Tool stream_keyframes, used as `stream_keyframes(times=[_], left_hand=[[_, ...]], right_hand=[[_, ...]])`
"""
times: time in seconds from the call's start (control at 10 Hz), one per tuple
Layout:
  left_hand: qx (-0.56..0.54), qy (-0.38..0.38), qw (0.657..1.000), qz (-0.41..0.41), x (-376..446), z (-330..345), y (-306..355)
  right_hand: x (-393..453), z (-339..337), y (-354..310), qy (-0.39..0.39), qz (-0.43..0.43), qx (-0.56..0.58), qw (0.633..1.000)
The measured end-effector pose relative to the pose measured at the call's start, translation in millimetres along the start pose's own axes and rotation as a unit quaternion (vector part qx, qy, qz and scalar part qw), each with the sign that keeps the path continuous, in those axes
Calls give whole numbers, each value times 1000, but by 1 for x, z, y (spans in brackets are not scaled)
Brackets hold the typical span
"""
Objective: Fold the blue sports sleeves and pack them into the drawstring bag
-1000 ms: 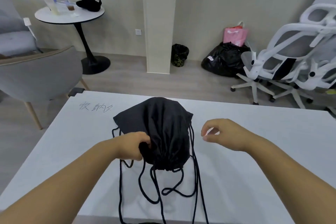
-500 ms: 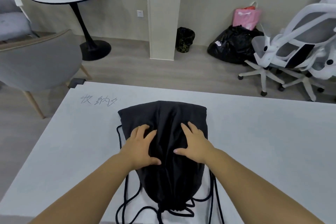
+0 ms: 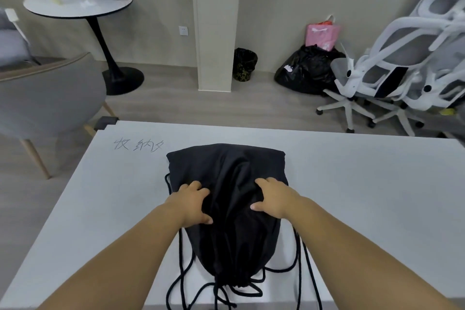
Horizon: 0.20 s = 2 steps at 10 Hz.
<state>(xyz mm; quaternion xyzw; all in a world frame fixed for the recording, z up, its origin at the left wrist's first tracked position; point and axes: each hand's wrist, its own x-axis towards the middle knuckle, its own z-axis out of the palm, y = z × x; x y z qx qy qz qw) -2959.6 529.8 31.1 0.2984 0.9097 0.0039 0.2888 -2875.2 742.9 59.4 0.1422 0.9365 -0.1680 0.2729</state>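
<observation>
Single view: head-mounted wide-angle camera, no second view to overlap with. It looks forward and down from above the near edge of the desk [image 3: 377,184], close enough that both forearms enter from the bottom corners of the frame. Left hand [image 3: 192,202] and right hand [image 3: 273,199] sit just below centre on the drawstring bag [image 3: 226,171], which lies along the view's midline. The desk's far edge crosses mid-frame; its far left corner shows. Above it: floor, wall, pillar [image 3: 216,22], round side table [image 3: 78,5] upper left, white office chairs [image 3: 392,75] at right. Straight lines bow near the margins.
</observation>
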Motion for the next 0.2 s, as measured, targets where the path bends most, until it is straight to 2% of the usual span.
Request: stream_keyframes(times=[0.1,0.2], left_hand=[[6,-20,1000,-22,-11,-19,2],[42,-1,998,-36,-27,-36,7]], right_hand=[[-17,-26,3,-24,13,-12,1000],[-39,-47,7,-3,18,-45,999]])
